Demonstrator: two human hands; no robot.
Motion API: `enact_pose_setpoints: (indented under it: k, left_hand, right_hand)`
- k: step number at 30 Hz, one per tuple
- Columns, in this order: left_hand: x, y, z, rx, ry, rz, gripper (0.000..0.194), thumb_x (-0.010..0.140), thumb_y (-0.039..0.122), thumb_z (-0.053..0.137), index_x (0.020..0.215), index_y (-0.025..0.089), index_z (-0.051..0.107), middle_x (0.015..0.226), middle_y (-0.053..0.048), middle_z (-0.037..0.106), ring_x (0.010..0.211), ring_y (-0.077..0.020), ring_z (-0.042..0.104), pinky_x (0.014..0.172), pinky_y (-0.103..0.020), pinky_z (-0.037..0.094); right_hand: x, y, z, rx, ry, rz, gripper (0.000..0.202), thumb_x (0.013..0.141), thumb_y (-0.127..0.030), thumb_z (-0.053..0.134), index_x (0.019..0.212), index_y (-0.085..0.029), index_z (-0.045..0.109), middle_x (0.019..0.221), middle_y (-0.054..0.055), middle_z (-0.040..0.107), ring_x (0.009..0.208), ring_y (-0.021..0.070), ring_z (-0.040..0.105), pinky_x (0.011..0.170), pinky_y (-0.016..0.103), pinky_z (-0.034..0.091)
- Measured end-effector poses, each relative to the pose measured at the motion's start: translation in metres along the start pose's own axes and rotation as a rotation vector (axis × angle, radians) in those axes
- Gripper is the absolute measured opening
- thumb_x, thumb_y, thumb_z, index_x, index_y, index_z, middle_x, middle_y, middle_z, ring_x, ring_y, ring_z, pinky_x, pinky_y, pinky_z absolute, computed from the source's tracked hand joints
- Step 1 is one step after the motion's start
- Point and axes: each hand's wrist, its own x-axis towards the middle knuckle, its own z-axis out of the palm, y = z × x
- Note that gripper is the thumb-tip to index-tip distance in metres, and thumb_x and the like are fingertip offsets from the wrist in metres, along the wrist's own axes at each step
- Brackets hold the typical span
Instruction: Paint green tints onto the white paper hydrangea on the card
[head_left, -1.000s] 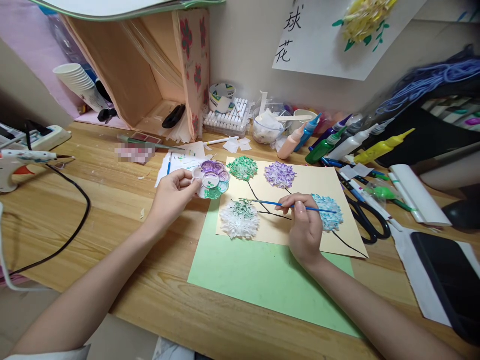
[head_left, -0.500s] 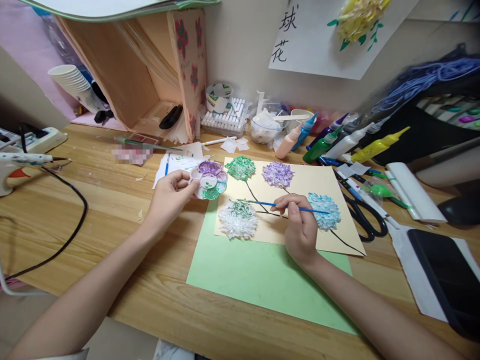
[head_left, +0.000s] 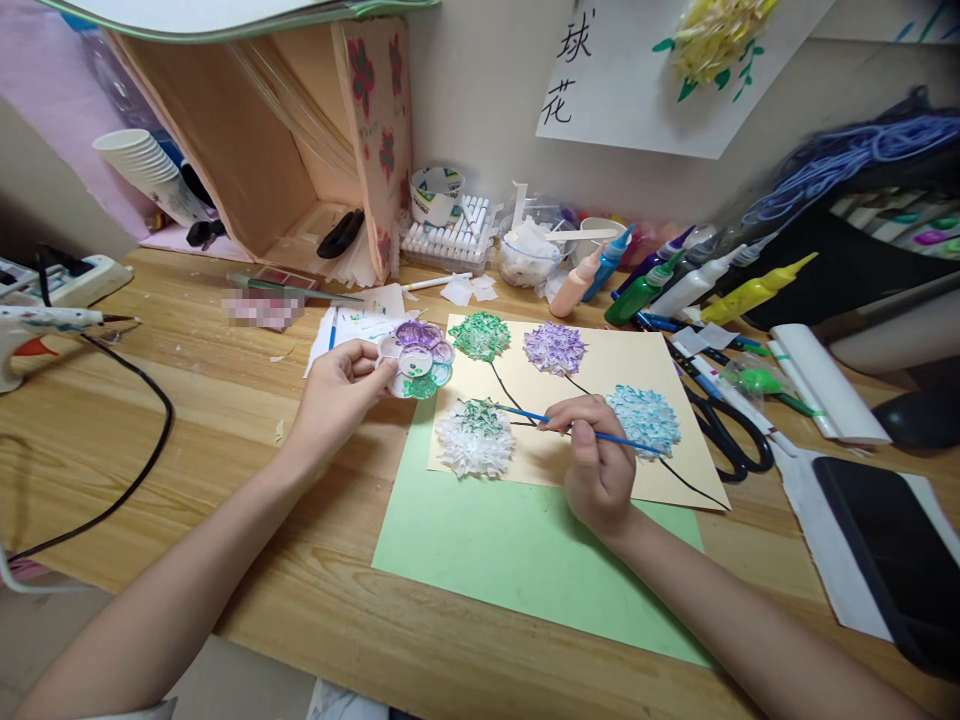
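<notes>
My left hand (head_left: 349, 385) pinches the edge of a flower-shaped paint palette (head_left: 416, 360) smeared with purple and green, just left of the cream sheet (head_left: 555, 480). A thin blue paintbrush (head_left: 551, 420) is held in my right hand (head_left: 596, 450); its tip is at the upper part of a white petal pompom (head_left: 474, 455), whose top is tinted green. Also on the cream sheet are a green pompom (head_left: 482, 336), a purple one (head_left: 555, 348) and a light blue one (head_left: 645, 420), with black stem lines. Green paper (head_left: 525, 560) lies beneath.
Paint bottles (head_left: 641, 295) stand behind the sheet. Black scissors (head_left: 724, 440), a white roll (head_left: 829, 385) and a phone (head_left: 892, 560) are at the right. A glue gun (head_left: 45, 325) with its cable lies left. An open pink box (head_left: 262, 150) stands at the back left.
The brush in my right hand has tilted more steeply, its back end lower, and the hand has shifted slightly left. My left hand with the palette is almost unmoved.
</notes>
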Motion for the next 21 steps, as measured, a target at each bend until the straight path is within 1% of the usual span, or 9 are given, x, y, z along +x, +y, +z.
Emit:
enact_pose_setpoints:
  k: [3, 4, 8, 13, 18, 21]
  left_hand:
    - [-0.0008, 0.0014, 0.0006, -0.006, 0.001, -0.007, 0.018, 0.069, 0.032, 0.069, 0.070, 0.019, 0.056, 0.060, 0.003, 0.059, 0.057, -0.0109, 0.057, 0.055, -0.020, 0.044]
    - [-0.0011, 0.0020, 0.0007, -0.003, 0.002, -0.008, 0.018, 0.069, 0.033, 0.069, 0.070, 0.019, 0.056, 0.060, 0.003, 0.059, 0.057, -0.0111, 0.057, 0.055, -0.020, 0.044]
    - [-0.0015, 0.0034, 0.0012, 0.010, 0.011, -0.013, 0.019, 0.068, 0.035, 0.069, 0.070, 0.020, 0.056, 0.059, 0.002, 0.059, 0.056, -0.0115, 0.056, 0.054, -0.021, 0.043]
    - [-0.0008, 0.0021, 0.0010, 0.008, 0.004, -0.012, 0.021, 0.067, 0.037, 0.069, 0.070, 0.020, 0.057, 0.060, 0.002, 0.060, 0.057, -0.0122, 0.057, 0.055, -0.021, 0.043]
    - [-0.0010, 0.0016, 0.0009, 0.003, 0.004, -0.016, 0.021, 0.067, 0.036, 0.069, 0.071, 0.019, 0.056, 0.060, 0.002, 0.059, 0.057, -0.0118, 0.056, 0.055, -0.021, 0.042]
    - [-0.0010, 0.0019, 0.0010, -0.002, 0.000, -0.018, 0.020, 0.068, 0.034, 0.069, 0.071, 0.019, 0.056, 0.060, 0.003, 0.059, 0.057, -0.0111, 0.056, 0.055, -0.020, 0.042]
  right_hand:
    - [-0.0001, -0.0009, -0.0008, -0.048, -0.079, -0.018, 0.023, 0.093, -0.018, 0.036, 0.084, -0.024, 0.055, 0.075, 0.002, 0.060, 0.078, 0.0198, 0.055, 0.072, 0.037, 0.041]
    - [0.0000, -0.0010, -0.0013, -0.064, -0.078, -0.022, 0.022, 0.093, -0.017, 0.036, 0.084, -0.024, 0.055, 0.074, 0.002, 0.059, 0.078, 0.0199, 0.055, 0.072, 0.037, 0.040]
    - [0.0001, -0.0009, -0.0029, -0.089, -0.007, -0.056, 0.022, 0.092, -0.018, 0.036, 0.082, -0.024, 0.055, 0.072, 0.002, 0.060, 0.074, 0.0202, 0.054, 0.070, 0.038, 0.039]
    - [0.0003, -0.0004, -0.0031, -0.105, -0.085, -0.059, 0.021, 0.092, -0.018, 0.037, 0.084, -0.025, 0.055, 0.074, 0.002, 0.061, 0.076, 0.0208, 0.056, 0.072, 0.039, 0.040]
    - [0.0004, -0.0006, -0.0035, -0.103, -0.029, -0.081, 0.021, 0.092, -0.017, 0.037, 0.084, -0.025, 0.055, 0.073, 0.002, 0.060, 0.075, 0.0202, 0.055, 0.070, 0.038, 0.039]
    - [0.0003, -0.0004, -0.0036, -0.088, -0.076, -0.096, 0.020, 0.092, -0.016, 0.037, 0.086, -0.025, 0.054, 0.075, 0.002, 0.060, 0.077, 0.0202, 0.055, 0.071, 0.038, 0.040]
